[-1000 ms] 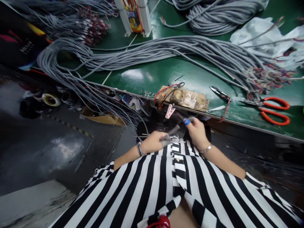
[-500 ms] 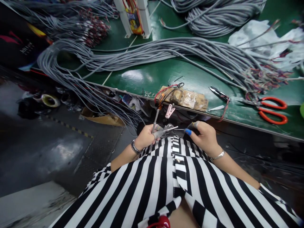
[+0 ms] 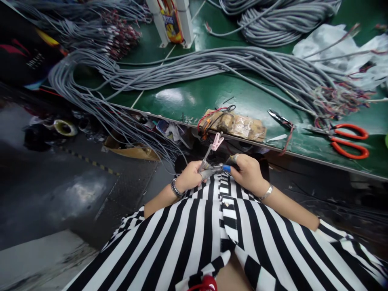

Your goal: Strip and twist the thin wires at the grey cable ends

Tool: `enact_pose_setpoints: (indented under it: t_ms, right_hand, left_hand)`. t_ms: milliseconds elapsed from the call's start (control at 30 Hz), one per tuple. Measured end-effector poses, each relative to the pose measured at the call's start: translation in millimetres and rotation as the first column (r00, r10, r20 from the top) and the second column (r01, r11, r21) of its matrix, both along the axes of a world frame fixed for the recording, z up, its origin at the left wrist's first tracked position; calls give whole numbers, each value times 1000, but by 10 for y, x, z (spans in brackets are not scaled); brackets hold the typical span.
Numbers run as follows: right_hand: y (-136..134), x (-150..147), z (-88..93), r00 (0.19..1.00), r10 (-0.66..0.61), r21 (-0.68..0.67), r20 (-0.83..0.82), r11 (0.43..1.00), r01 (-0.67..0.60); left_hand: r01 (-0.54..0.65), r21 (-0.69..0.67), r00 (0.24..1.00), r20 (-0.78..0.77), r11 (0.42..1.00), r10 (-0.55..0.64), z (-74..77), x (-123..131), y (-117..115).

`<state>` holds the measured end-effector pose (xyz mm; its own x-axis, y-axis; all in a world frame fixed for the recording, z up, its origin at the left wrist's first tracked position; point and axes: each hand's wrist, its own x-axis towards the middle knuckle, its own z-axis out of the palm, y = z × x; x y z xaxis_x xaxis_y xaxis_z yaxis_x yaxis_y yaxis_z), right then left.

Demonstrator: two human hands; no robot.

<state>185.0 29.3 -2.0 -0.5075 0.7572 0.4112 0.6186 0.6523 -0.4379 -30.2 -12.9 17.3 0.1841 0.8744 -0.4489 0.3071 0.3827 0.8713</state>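
Observation:
In front of my striped shirt, my left hand (image 3: 191,176) is closed around a grey cable (image 3: 207,153), part of which sticks up past its fingers toward the table edge. Grey wrapping covers some of its fingertips. My right hand (image 3: 247,174), with blue tape on the thumb, is pinched at the end of the cable close to the left fingertips. The fingers hide exactly what it grips there. Just beyond the cable, a pink clothespin (image 3: 217,141) hangs at the table's edge by a taped cardboard piece (image 3: 236,124).
A long bundle of grey cables (image 3: 169,74) lies across the green table (image 3: 176,99) and droops over its left edge. Right of the cardboard are small pliers (image 3: 280,119) and orange-handled scissors (image 3: 348,139). Coiled cable (image 3: 273,24) and a plastic bag (image 3: 324,42) lie at the back.
My right hand has moved left, so its fingertips now meet those of my left hand. The left hand has shifted slightly right, and the cable piece leans more to the right.

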Motion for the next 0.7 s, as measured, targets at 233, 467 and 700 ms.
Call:
enact_pose_setpoints:
  t_ms: [233,467,700]
  right_hand:
    - [20,-110,-165,941,-275,-428,-197,888,170]
    - [-41,62,-57,868,46,-559,-494,748,-358]
    - [3,0,-212,739,-408,-672,-537,736,-82]
  left_hand:
    - [46,116,999,21,992,-49,-20,94,-45]
    - [-106,151,992,-52,983,115,-107,68,6]
    - [56,197,998,-41,979,-49,-124,124,2]
